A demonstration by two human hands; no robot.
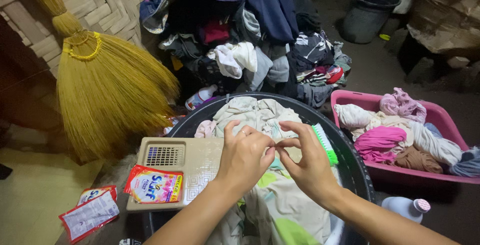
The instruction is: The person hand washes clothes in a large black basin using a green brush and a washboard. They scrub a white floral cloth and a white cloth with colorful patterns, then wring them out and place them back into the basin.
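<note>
L hand (245, 156) & R hand (306, 161) meet fingertip to fingertip over wet cloth (272, 210) in dark basin (356, 167), both pinched shut, maybe on something tiny. Green brush (325, 144) just beside R hand. Washboard (192, 162) left.

— Where does everything sit around the round basin (357, 170)?

— Laundry and a washboard (192, 162) lie in it; a detergent sachet (153, 186) rests on the board, a scrub brush (325, 144) at the basin's right rim.

— And outside it?

— Left, a broom (102, 82) and two sachets (90, 212) on the floor. Behind, a clothes pile (250, 35) and a bucket (367, 15). Right, a tub (440, 120) holding wrung clothes, with a bottle (406, 208) before it.
</note>
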